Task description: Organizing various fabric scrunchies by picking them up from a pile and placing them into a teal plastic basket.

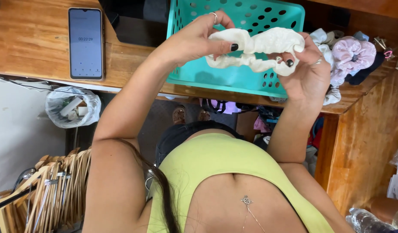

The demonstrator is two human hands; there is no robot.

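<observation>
White scrunchie (255,51) is held up over the teal basket (233,75), stretched betw. both hands. Left hand (194,39) pinches its left end, thumb and fingers closed on the fabric; right hand (309,71) grips the right end the same way, fingers curled tight. Looks like the stretch-and-shape step — fabric bunched, not yet evened out. Next move prob. calls for working the gathers round w/ both thumbs, keeping tension even. Far right on the wood table (31,43) — a pile of scrunchies (352,56). Far left, a phone (86,43).
</observation>
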